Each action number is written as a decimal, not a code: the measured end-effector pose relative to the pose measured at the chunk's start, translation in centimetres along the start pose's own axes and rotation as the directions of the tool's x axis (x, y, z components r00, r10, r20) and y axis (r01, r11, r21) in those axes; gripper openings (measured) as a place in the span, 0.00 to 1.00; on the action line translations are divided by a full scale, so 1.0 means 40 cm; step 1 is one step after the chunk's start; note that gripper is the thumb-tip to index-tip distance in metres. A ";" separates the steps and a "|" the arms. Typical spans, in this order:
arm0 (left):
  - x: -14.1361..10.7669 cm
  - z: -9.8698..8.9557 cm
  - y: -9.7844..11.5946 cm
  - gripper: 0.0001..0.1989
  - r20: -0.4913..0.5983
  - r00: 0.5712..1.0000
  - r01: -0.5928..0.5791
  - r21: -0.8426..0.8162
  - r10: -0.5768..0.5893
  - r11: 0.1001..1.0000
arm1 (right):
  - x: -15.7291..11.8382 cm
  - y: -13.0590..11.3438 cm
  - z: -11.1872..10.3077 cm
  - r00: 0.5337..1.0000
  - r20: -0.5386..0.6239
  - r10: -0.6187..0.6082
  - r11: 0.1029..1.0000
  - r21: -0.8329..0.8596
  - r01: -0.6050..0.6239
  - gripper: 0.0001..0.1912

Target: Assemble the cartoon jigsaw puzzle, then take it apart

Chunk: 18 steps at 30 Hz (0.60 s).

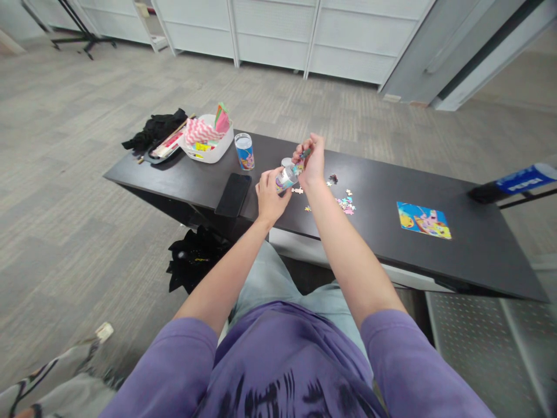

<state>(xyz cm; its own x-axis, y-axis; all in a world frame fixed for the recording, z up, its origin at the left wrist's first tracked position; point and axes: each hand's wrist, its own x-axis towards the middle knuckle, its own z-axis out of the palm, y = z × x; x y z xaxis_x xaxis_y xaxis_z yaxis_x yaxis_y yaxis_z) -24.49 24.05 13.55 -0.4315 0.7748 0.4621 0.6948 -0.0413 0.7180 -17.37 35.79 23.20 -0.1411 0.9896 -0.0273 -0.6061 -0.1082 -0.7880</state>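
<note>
My left hand is wrapped round a clear can with a colourful printed label. The can lies tilted, its end towards my right hand. Curled fingers of that hand hold a few colourful jigsaw puzzle pieces right at the can's end. Beneath and to the right of my hands, loose puzzle pieces lie scattered on the dark table. A round silvery lid rests just behind the can. Part of the can's mouth is hidden by my right hand.
A second printed can stands upright on the left, near a black phone. Farther left are a white basket and black cloth. A cartoon picture card lies right, before a Pepsi bottle.
</note>
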 end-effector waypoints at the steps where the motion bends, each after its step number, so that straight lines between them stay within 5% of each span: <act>1: 0.000 0.001 -0.001 0.34 -0.003 1.000 -0.004 0.001 0.004 1.000 | -0.001 0.000 0.000 1.000 -0.006 -0.016 1.000 -0.003 0.016 0.43; 11: 0.003 0.019 -0.019 0.34 -0.046 0.998 -0.042 -0.029 0.041 0.999 | -0.016 -0.007 -0.014 0.994 0.047 -0.103 0.991 -0.078 0.106 0.45; 18: 0.009 0.036 -0.042 0.34 -0.090 0.995 -0.062 -0.090 0.054 0.994 | -0.026 0.014 -0.027 0.968 0.213 -0.132 0.973 -0.157 0.167 0.48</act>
<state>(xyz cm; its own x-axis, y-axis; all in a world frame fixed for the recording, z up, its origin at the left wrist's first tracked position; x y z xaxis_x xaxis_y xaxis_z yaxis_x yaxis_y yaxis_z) -24.99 25.30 11.78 -0.4434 0.7118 0.5447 0.6657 -0.1454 0.7319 -16.71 34.80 22.11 -0.2228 0.9523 0.2085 -0.4910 0.0751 -0.8679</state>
